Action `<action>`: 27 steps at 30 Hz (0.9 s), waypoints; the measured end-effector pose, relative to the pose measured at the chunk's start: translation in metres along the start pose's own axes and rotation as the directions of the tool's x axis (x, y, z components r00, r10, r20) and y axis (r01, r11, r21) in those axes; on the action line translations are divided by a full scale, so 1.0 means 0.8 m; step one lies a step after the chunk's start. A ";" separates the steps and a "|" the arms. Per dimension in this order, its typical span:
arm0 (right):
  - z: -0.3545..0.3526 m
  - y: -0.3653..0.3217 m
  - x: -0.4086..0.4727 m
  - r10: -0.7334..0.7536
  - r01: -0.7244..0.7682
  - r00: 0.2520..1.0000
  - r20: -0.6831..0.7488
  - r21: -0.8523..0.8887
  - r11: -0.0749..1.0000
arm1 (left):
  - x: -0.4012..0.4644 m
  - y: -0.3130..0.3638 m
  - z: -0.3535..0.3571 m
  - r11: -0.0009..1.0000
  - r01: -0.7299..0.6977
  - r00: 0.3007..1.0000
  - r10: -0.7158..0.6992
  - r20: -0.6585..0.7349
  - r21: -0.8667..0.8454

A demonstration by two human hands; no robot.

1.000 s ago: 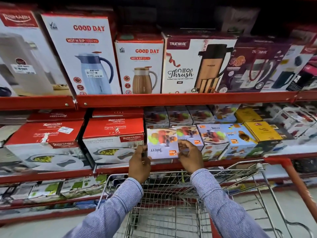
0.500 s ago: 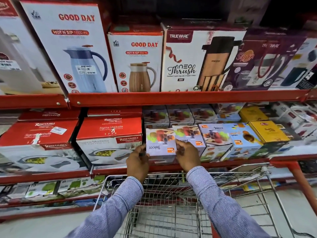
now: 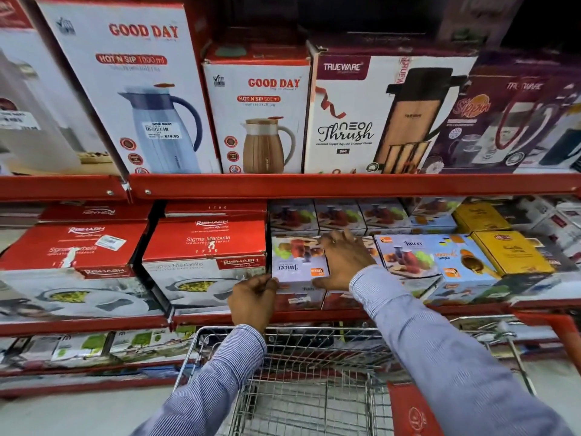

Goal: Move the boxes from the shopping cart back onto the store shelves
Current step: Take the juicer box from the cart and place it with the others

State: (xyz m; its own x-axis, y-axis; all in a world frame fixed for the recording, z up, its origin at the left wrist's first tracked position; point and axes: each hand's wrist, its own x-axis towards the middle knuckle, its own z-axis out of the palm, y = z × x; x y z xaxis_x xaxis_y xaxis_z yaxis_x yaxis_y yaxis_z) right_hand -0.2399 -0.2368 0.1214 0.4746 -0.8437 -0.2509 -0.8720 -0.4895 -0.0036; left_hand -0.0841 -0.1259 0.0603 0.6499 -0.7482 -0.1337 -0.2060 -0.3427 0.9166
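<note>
The Juicer box (image 3: pixel 294 262) sits on the middle shelf (image 3: pixel 314 314), stacked on other boxes; I see my left hand (image 3: pixel 253 298) pinching its near left corner, my right hand (image 3: pixel 344 259) spread flat over its right side. Left stands a red Rishabh box (image 3: pixel 204 247), below the wire shopping cart (image 3: pixel 301 388)

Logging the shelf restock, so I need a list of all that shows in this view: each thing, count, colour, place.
juicer box: one, lilac, middle shelf, under both hands
other juicer boxes: several, lilac-blue, beside and behind it
Rishabh boxes: several, red-white, middle shelf left
yellow boxes: two, middle shelf right
jug boxes: several, mostly white, top shelf
shopping cart: one, wire, below
left hand: box's front-left corner
right hand: flat on box top
</note>
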 end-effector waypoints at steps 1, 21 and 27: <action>-0.004 0.003 0.007 -0.028 0.029 0.999 0.018 -0.027 0.999 | 0.000 -0.001 0.000 1.000 0.004 1.000 -0.004 0.000 -0.017; -0.004 0.016 0.039 -0.147 0.151 0.988 0.047 -0.106 0.983 | -0.004 -0.014 -0.004 0.996 -0.071 0.996 0.068 0.057 0.053; -0.004 -0.002 0.006 -0.081 0.081 0.997 -0.009 -0.015 0.997 | -0.002 -0.024 -0.028 0.999 -0.047 0.998 0.047 0.052 0.003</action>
State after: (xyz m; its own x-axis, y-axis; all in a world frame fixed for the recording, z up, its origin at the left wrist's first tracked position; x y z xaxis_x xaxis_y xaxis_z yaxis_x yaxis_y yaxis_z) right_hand -0.2357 -0.2407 0.1234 0.5448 -0.8032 -0.2409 -0.8288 -0.5594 -0.0094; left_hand -0.0645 -0.1054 0.0518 0.6001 -0.7923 -0.1098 -0.2386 -0.3084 0.9208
